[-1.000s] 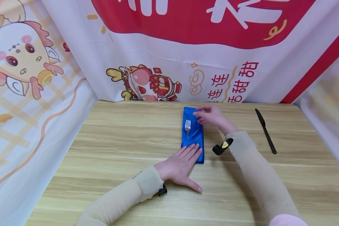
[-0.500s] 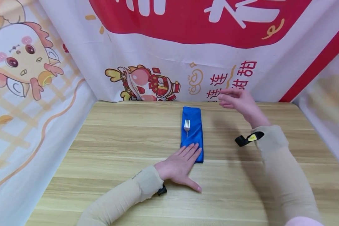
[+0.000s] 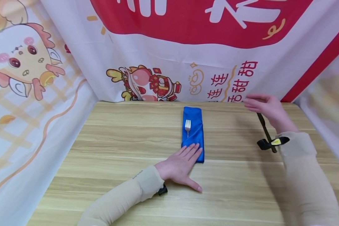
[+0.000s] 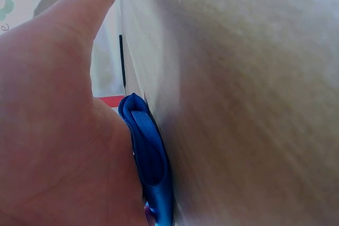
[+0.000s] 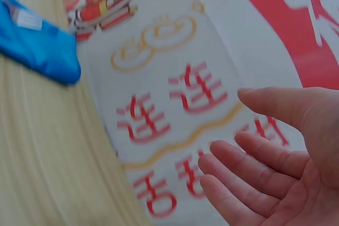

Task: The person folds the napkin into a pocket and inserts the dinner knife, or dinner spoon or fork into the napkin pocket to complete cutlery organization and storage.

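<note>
A folded blue napkin [image 3: 193,117] lies lengthwise at the table's middle, with a silver fork [image 3: 187,125] tucked in its fold, tines showing and the lower handle hidden. My left hand [image 3: 182,166] rests flat with spread fingers on the napkin's near end. In the left wrist view the napkin's layered edge [image 4: 151,157] shows beside the palm. Over the table's right side my right hand [image 3: 266,110] hangs in the air, holding nothing, its fingers loosely extended. Beneath it lies a black knife [image 3: 265,127], its tip hidden by the hand. The right wrist view shows those fingers apart [image 5: 249,178].
The wooden table [image 3: 124,135] carries the napkin in the middle and the knife to the right. Printed cloth [image 3: 158,56] stands along its back edge, and more cloth [image 3: 53,125] hangs at the left side.
My right hand has left the napkin's far end and moved right through the air, to above the black knife. The left hand has stayed on the napkin.
</note>
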`<state>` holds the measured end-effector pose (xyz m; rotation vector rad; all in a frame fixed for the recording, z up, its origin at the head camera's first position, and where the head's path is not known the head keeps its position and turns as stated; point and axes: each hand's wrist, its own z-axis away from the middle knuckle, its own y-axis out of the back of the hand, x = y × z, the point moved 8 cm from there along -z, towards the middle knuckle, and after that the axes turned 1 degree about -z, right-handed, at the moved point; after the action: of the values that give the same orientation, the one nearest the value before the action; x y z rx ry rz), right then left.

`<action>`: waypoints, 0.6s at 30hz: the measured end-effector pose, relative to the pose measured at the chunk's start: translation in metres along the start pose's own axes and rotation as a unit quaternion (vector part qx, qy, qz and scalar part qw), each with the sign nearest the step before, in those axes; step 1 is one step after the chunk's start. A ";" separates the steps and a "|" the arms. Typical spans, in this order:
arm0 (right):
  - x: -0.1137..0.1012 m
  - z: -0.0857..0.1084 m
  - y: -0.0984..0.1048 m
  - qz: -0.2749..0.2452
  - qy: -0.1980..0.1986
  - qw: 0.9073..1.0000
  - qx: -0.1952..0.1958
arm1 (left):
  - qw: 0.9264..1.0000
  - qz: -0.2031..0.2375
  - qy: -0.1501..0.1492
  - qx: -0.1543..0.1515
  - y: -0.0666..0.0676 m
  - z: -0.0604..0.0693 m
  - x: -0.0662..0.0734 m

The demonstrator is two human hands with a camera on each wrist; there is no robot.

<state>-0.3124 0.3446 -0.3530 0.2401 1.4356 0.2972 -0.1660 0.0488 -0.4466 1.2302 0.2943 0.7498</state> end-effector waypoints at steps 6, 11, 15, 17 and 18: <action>0.029 0.008 0.032 0.004 -0.003 1.000 0.027 | 1.000 -0.001 0.000 -0.001 0.001 0.000 0.000; 0.050 0.015 0.050 -0.045 0.005 0.999 0.026 | 1.000 0.006 0.001 -0.007 0.001 0.001 -0.001; 0.070 0.019 0.060 -0.065 -0.005 0.998 0.005 | 1.000 0.004 0.001 -0.009 -0.001 0.000 -0.002; 0.081 0.021 0.063 -0.063 -0.016 0.998 -0.005 | 1.000 0.002 0.000 -0.006 0.000 0.000 -0.001; 0.087 0.021 0.064 -0.056 -0.021 0.998 -0.008 | 1.000 0.000 0.000 -0.006 0.000 0.000 -0.001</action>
<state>-0.2853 0.4344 -0.4099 0.1519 1.3983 0.2115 -0.1668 0.0483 -0.4473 1.2183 0.2900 0.7504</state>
